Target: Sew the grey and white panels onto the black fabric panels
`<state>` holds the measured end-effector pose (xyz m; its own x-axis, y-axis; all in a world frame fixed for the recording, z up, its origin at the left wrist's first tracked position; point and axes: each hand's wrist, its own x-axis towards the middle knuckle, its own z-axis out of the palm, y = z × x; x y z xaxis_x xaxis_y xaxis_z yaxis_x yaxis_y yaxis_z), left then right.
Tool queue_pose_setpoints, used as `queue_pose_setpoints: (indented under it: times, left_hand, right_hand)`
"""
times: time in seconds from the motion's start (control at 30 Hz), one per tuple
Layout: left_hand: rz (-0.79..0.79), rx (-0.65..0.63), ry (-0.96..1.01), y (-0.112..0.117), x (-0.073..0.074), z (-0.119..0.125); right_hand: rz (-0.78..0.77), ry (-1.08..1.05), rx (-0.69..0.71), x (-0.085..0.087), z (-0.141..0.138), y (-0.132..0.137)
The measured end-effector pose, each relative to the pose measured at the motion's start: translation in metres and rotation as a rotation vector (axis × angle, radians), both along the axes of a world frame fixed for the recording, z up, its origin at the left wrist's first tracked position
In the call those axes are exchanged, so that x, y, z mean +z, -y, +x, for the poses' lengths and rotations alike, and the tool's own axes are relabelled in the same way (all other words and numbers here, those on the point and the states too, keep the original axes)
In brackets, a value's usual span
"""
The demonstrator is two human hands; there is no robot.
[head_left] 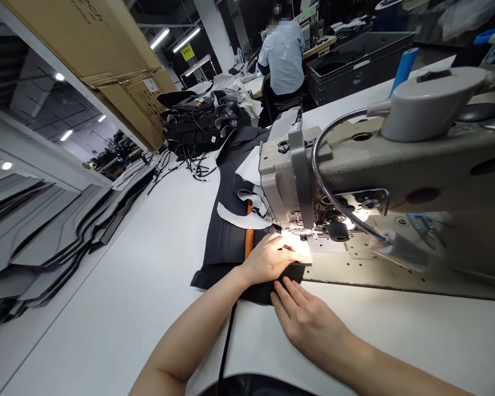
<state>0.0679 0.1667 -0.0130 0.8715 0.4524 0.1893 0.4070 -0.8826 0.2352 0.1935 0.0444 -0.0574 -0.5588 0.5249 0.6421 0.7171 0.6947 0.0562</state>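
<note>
My left hand (pixel 268 259) is close to the lit needle area of a sewing machine (pixel 355 159), its fingers bent and pressed together on the edge of a dark fabric piece (pixel 226 236). What lies under those fingertips is partly hidden. My right hand (pixel 309 316) rests nearer to me, with its fingers stretched out flat on the black edge strip (pixel 258 294) of the fabric. An orange strip (pixel 249 242) runs along the dark piece. A curved white piece (pixel 241 217) lies over it, left of the machine head.
Cut grey panels (pixel 45 220) are stacked at the left. A pile of dark sewn pieces with cords (pixel 208 121) sits behind the fabric, beside cardboard boxes (pixel 124 71). Farther back, a person in a light blue shirt (pixel 282 55) sits near a dark bin (pixel 355 60).
</note>
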Motion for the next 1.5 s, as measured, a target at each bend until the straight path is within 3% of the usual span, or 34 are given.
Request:
queue_pose_setpoints:
  times: [0.37,0.6,0.87,1.33,1.4,1.5]
  left_hand:
    - [-0.003,-0.020,0.102,-0.004,-0.003,0.001]
    - [0.024,0.017,0.002,-0.029,-0.009,0.006]
    - [0.023,0.060,0.085,-0.050,-0.013,0.012]
    - [0.004,0.044,0.255,-0.045,-0.016,0.008]
    - [-0.026,0.139,0.349,-0.045,-0.015,0.007]
    - [-0.055,0.434,0.377,-0.048,-0.014,0.004]
  right_hand:
    - [-0.130,-0.052,0.000,0.002,-0.001,0.002]
    - [-0.272,-0.097,-0.057,0.003,0.000,-0.008]
    - [-0.313,0.003,-0.117,0.007,0.007,-0.017]
    - [-0.351,-0.015,-0.076,0.014,0.009,-0.014]
    - [-0.305,-0.072,0.013,0.018,0.011,-0.013]
    - [-0.221,-0.199,0.231,0.025,0.014,-0.011]
